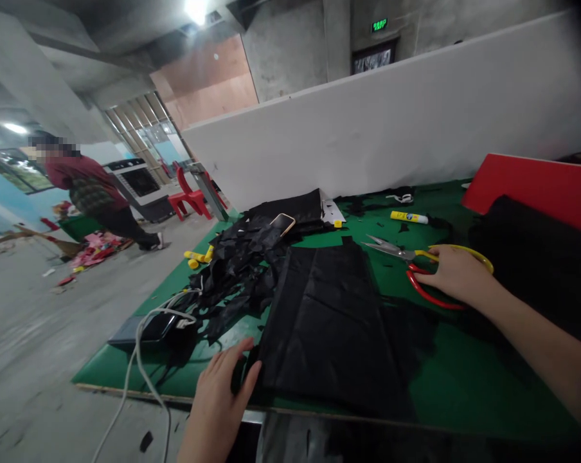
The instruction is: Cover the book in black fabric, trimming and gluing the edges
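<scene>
A sheet of black paper [331, 321] lies flat on the green table [464, 379]. My left hand [220, 399] rests at the sheet's near left corner, fingers spread and touching its edge. My right hand [457, 275] lies on the red and yellow handles of a pair of scissors [418, 263], fingers curled over them; the blades point left and rest on the table. A pile of black paper scraps [237, 270] sits left of the sheet.
A phone [283, 224] lies on the scraps, a yellow glue stick [409, 217] farther back, a red board [536, 186] at the right. A white cable [141, 360] and dark device sit at the left corner. A white wall backs the table. A person [92, 193] stands far left.
</scene>
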`<state>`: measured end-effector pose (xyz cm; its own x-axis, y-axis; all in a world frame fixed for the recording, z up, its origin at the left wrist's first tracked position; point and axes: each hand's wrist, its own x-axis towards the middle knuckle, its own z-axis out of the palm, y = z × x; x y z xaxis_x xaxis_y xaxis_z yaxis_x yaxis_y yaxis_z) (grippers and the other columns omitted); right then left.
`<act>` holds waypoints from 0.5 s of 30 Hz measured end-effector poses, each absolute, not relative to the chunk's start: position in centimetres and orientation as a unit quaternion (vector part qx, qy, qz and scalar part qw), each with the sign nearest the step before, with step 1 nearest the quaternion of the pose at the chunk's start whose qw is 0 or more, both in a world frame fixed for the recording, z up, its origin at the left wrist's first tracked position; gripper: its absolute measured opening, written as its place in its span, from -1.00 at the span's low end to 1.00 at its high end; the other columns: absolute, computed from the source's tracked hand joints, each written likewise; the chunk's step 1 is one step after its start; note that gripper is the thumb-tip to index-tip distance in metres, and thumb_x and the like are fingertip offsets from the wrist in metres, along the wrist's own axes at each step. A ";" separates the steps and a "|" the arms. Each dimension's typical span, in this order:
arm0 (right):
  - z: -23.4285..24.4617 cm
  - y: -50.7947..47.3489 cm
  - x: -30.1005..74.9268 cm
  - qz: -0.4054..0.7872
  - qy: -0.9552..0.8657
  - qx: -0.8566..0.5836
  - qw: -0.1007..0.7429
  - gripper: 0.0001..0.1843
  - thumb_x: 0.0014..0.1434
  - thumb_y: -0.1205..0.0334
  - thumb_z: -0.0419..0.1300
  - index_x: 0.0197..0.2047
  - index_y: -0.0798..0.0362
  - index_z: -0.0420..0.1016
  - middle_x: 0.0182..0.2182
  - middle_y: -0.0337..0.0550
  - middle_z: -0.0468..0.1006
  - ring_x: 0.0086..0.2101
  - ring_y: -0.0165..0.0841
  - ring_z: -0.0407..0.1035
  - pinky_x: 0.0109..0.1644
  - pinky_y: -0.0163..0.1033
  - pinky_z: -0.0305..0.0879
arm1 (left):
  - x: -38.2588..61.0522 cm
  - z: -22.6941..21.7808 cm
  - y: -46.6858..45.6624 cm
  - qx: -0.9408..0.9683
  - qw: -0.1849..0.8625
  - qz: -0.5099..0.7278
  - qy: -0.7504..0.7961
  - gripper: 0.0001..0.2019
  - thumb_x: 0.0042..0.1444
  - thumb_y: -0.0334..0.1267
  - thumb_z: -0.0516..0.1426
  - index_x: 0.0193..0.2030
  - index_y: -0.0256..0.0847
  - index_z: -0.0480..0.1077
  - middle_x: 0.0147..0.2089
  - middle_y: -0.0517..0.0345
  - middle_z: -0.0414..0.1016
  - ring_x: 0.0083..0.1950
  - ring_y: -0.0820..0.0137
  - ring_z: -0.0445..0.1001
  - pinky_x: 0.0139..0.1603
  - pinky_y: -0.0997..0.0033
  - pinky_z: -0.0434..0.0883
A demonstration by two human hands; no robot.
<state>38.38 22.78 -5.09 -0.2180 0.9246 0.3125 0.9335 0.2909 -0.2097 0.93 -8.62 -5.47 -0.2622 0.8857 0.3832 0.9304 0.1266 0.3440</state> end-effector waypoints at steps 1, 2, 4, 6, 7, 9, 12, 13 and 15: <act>-5.1 22.8 38.3 -0.023 -0.785 -0.585 0.203 -0.32 -0.12 -0.09 0.27 -0.05 0.26 0.35 -0.19 0.23 0.49 -0.15 0.02 0.36 -0.17 -0.06 0.21 | 1.0 -5.3 -8.7 -0.605 0.048 -0.267 -0.749 -0.68 0.22 -0.07 0.03 0.08 -0.08 0.31 -0.01 0.05 0.50 0.02 0.20 0.48 0.00 0.10 0.46; -5.0 22.7 38.2 -0.033 -0.788 -0.575 0.217 -0.31 -0.12 -0.07 0.28 -0.04 0.27 0.33 -0.16 0.24 0.47 -0.11 0.05 0.33 -0.12 -0.03 0.21 | 1.1 -5.1 -8.9 -0.603 0.053 -0.270 -0.749 -0.68 0.24 -0.08 0.02 0.08 -0.07 0.30 -0.01 0.05 0.50 0.03 0.21 0.48 0.01 0.11 0.46; -4.6 22.4 37.9 -0.048 -0.798 -0.548 0.247 -0.36 -0.09 -0.01 0.28 -0.03 0.25 0.31 -0.13 0.23 0.46 -0.06 0.05 0.28 -0.06 -0.01 0.21 | 1.4 -4.4 -9.1 -0.606 0.057 -0.269 -0.746 -0.68 0.25 -0.07 0.00 0.10 -0.05 0.28 0.03 0.05 0.48 0.07 0.23 0.46 0.02 0.13 0.47; -3.6 21.7 37.3 -0.055 -0.815 -0.507 0.275 -0.47 0.02 0.04 0.23 -0.03 0.23 0.31 -0.12 0.17 0.46 -0.05 -0.03 0.29 -0.03 -0.05 0.23 | 1.8 -3.7 -9.3 -0.628 0.045 -0.256 -0.733 -0.65 0.25 -0.07 0.01 0.16 -0.01 0.23 0.13 0.05 0.41 0.14 0.24 0.42 0.06 0.16 0.47; -2.9 21.1 36.9 -0.056 -0.826 -0.482 0.286 -0.53 0.08 0.07 0.19 -0.03 0.22 0.31 -0.11 0.15 0.46 -0.05 -0.09 0.30 0.00 -0.10 0.24 | 1.9 -3.5 -9.3 -0.648 0.035 -0.244 -0.721 -0.62 0.25 -0.07 0.03 0.19 0.01 0.20 0.18 0.05 0.36 0.18 0.25 0.39 0.08 0.17 0.45; -1.3 19.1 36.0 -0.059 -0.853 -0.423 0.299 -0.63 0.19 0.12 0.10 -0.02 0.19 0.33 -0.07 0.10 0.46 -0.02 -0.20 0.31 0.09 -0.17 0.21 | 1.8 -3.3 -9.3 -0.691 0.016 -0.211 -0.692 -0.56 0.24 -0.08 0.05 0.24 0.07 0.15 0.28 0.08 0.24 0.24 0.25 0.32 0.14 0.18 0.41; 0.7 14.5 34.4 -0.060 -0.892 -0.339 0.293 -0.65 0.23 0.10 0.09 0.03 0.08 0.36 0.00 -0.03 0.46 0.04 -0.27 0.30 0.18 -0.18 0.16 | 1.1 -3.9 -9.1 -0.735 0.012 -0.169 -0.656 -0.55 0.24 -0.13 0.07 0.26 0.12 0.15 0.34 0.12 0.17 0.27 0.24 0.28 0.17 0.16 0.38; 1.0 12.6 33.9 -0.053 -0.909 -0.291 0.295 -0.62 0.22 0.07 0.11 0.05 0.07 0.36 -0.02 -0.05 0.48 0.01 -0.27 0.34 0.14 -0.16 0.23 | 0.8 -4.2 -9.0 -0.746 0.016 -0.162 -0.646 -0.56 0.24 -0.15 0.06 0.26 0.12 0.17 0.34 0.12 0.15 0.28 0.24 0.28 0.18 0.16 0.38; 0.9 8.8 33.1 -0.011 -0.941 -0.229 0.249 -0.53 0.22 0.04 0.12 0.15 0.02 0.30 0.07 -0.10 0.44 0.05 -0.29 0.33 0.12 -0.17 0.30 | 0.1 -4.7 -8.8 -0.764 0.025 -0.151 -0.626 -0.57 0.24 -0.18 0.06 0.26 0.11 0.18 0.35 0.11 0.14 0.27 0.24 0.29 0.17 0.17 0.39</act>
